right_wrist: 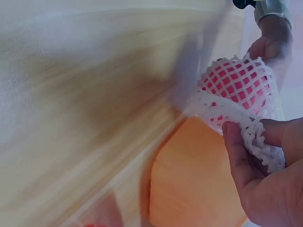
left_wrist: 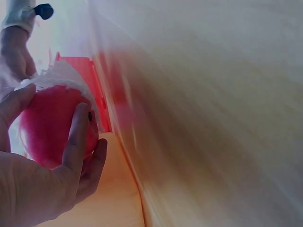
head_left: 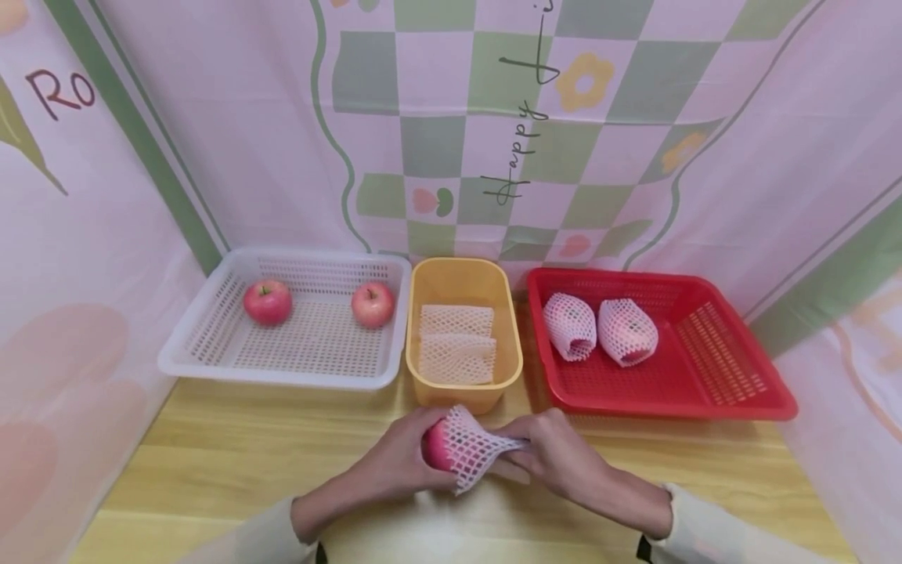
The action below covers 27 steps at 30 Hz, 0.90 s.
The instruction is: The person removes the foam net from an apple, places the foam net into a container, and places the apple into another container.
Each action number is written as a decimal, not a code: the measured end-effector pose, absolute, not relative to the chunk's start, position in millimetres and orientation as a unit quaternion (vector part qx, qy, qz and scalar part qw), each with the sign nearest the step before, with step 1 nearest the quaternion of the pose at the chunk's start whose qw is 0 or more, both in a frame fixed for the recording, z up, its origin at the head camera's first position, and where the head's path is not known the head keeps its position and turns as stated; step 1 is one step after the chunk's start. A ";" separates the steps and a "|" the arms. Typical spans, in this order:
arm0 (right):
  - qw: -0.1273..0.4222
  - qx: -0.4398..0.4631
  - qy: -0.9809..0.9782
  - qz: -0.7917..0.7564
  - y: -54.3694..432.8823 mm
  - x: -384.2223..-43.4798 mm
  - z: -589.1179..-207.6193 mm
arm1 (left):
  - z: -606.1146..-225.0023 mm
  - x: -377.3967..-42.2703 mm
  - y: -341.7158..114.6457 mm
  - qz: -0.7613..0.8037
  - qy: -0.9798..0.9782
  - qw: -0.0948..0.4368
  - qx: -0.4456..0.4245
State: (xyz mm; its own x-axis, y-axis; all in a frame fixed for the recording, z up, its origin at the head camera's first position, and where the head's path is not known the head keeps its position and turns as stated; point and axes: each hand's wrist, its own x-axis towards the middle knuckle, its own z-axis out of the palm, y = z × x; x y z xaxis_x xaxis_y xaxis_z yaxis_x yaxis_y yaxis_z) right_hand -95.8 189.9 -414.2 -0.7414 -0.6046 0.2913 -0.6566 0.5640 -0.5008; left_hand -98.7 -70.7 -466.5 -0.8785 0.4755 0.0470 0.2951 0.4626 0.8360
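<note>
Currently my left hand (head_left: pixel 403 458) grips apple (head_left: pixel 437 446); my right hand (head_left: pixel 557 450) pinches bunched end of foam net (head_left: pixel 470 448) partly over it.

From pale sleeves (head_left: pixel 708 525) in the head view's lower left and lower right, both forearms (head_left: pixel 345 496) slant up toward the bottom centre, where the left hand (head_left: pixel 403 456) curls its fingers and the right hand (head_left: pixel 560 453) pinches with its thumb.

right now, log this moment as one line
left hand: holds apple; right hand: pinches net; net: partly over apple; white basket: two apples
</note>
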 end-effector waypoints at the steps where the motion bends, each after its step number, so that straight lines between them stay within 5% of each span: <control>1: 0.047 0.358 -0.882 0.304 190.1 -96.3 -413.2 | -466.9 -98.8 -71.6 0.464 0.851 0.092 0.226; 27: 0.070 0.358 -0.893 0.263 203.7 -104.9 -358.6 | -457.5 -93.5 -101.9 0.500 0.830 0.108 0.223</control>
State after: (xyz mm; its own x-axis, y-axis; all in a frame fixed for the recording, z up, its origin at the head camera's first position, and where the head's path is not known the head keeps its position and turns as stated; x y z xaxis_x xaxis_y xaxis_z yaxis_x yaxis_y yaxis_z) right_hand -104.9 203.7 -358.6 -0.7345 -0.6020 0.3132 -0.6756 0.6059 -0.4200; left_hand -93.5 -101.9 -457.5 -0.8770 0.4783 0.0448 0.2634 0.4009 0.8774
